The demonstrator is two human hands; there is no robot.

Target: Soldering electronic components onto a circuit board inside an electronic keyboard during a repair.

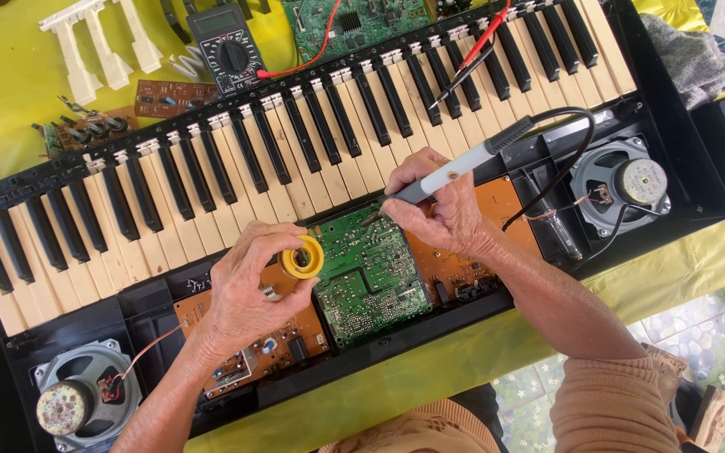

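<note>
Two hands busy: our right hand (pixel 442 210) pinches the light, stiff iron (pixel 455 172) mid-handle, tip on the fragile board (pixel 371 277) just below, while our left hand (pixel 249 285) clasps the small spool (pixel 302 257) by its rim.

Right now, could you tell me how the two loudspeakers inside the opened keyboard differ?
The left speaker sits at the lower left end of the case, its round magnet mottled and rusty; the right speaker sits at the upper right end, its magnet cleaner, with a pale label. The soldering iron's black cable passes close by the right speaker only. Both lie magnet-up with thin copper leads.
</note>
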